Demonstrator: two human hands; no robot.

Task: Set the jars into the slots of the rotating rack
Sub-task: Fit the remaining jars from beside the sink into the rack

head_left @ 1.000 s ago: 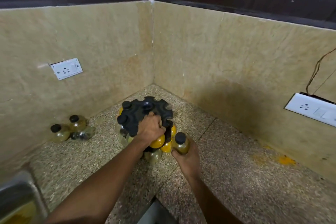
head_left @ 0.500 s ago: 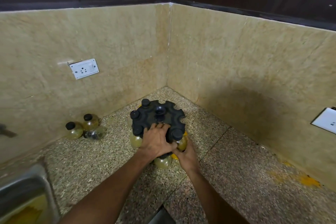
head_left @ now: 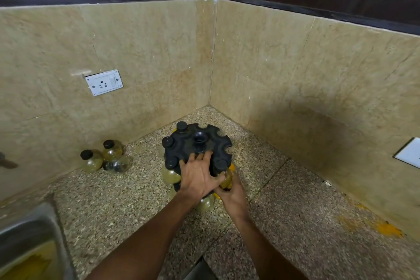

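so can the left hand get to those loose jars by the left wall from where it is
Probably yes. The left hand rests flat on the rack, holding nothing, and the counter between it and the loose jars is bare; it would have to let go of the rack.

A black rotating rack [head_left: 197, 143] stood in the corner of a speckled counter [head_left: 295, 223]. The left hand [head_left: 197, 175] lay spread flat on the rack's near rim. At 4 o'clock of it, the right hand [head_left: 231, 193] gripped a black-capped jar [head_left: 223, 173] seated in a slot. 3 loose jars [head_left: 103, 158] sat well apart at 9 o'clock of the rack, against the wall below a white socket [head_left: 104, 82]. A steel sink [head_left: 29, 243] filled the lower left corner.
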